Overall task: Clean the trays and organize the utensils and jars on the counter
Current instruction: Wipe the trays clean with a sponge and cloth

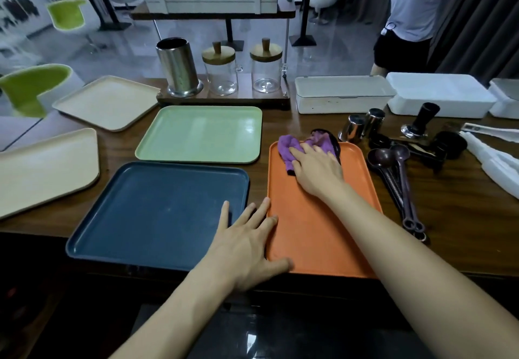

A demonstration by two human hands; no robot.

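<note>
An orange tray lies on the wooden counter in front of me. My right hand presses a purple cloth flat onto the tray's far end. My left hand rests with fingers spread on the orange tray's left rim, partly over the dark blue tray beside it. A green tray lies behind the blue one. Two cream trays sit at the left. Dark measuring spoons lie right of the orange tray. Two glass jars with wooden lids stand at the back.
A steel utensil holder stands left of the jars on a wooden stand. White lidded boxes line the back right. Steel cups, a tamper and white wrapped items crowd the right side. A person stands behind the counter.
</note>
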